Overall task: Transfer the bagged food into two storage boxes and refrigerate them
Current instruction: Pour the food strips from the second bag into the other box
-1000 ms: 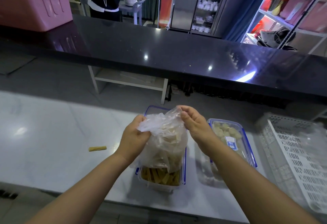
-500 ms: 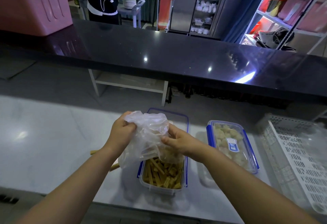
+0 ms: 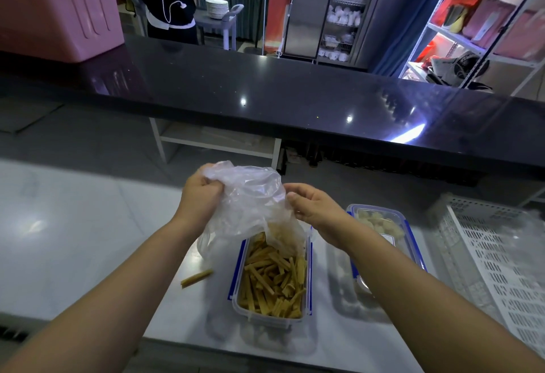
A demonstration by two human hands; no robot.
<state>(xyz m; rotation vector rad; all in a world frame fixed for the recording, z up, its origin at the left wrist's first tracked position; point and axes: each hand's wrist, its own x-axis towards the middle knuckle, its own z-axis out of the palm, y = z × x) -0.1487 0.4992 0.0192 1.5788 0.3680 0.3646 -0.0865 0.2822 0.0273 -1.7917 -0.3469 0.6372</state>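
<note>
A clear plastic bag (image 3: 250,204) hangs upside down over an open blue-rimmed storage box (image 3: 236,278) filled with yellow food strips (image 3: 272,281). A few strips still sit in the bag's lower end. My left hand (image 3: 200,195) grips the bag's top left corner. My right hand (image 3: 312,210) pinches the bag's right edge. A second storage box (image 3: 413,243) with pale food chunks stands to the right, its lid on. One loose yellow strip (image 3: 196,277) lies on the counter left of the open box.
A white perforated crate (image 3: 498,260) stands at the right edge of the white counter (image 3: 73,240). A raised black ledge (image 3: 295,101) runs behind it with a pink bin (image 3: 56,7) on its left end. A person stands beyond the ledge.
The bag has been lifted and spread wider above the open box, and more strips now lie in the box. My right hand shifted from under the bag to its right edge.
</note>
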